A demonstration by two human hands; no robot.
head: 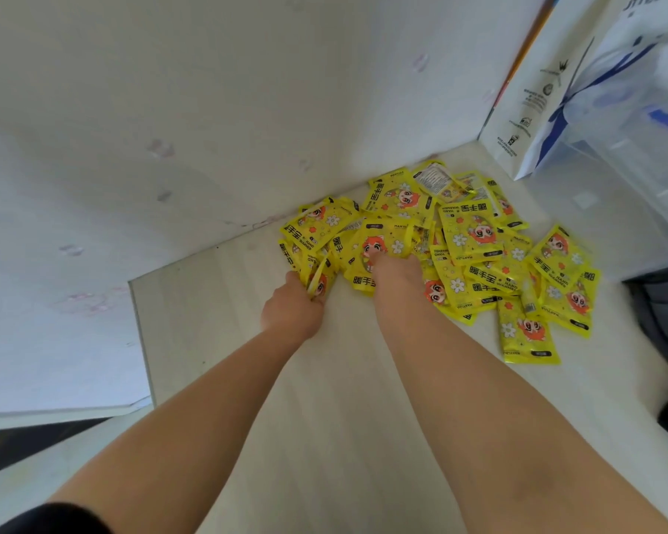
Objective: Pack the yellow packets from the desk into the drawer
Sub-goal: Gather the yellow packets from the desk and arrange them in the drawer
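Gathering is the step in hand: the yellow packets (475, 233) lie in a loose heap in the right of the middle of the frame, on the pale counter (324, 398), pushed into the corner where the counter meets the white wall (170, 109). Many overlap each other, and one packet (527, 333) lies a little apart at the lower right edge of the heap. The left hand (292, 308), at the left side of the heap, is clamped on a few packets that stand up on their edges between the fingers. The right hand (396, 269) reaches into the middle of the heap with its fingers on or under the packets; they are hidden, so I cannot tell if it is closed on something or only pressing. To do this step well, I think it is better to sweep the packets together with both hands, from the sides toward the middle, and to square them into a flat bundle before lifting, because the glossy film probably slides easily and a loose handful can drop pieces. The packets against the wall should be pulled forward first, so that none stays in the corner. The drawer does not show in this view, so most of the task seems yet to be done. On the upper right a white paper bag (529, 98) and a clear plastic box (633, 156) stand near the heap; the right arm should pass without pushing them.
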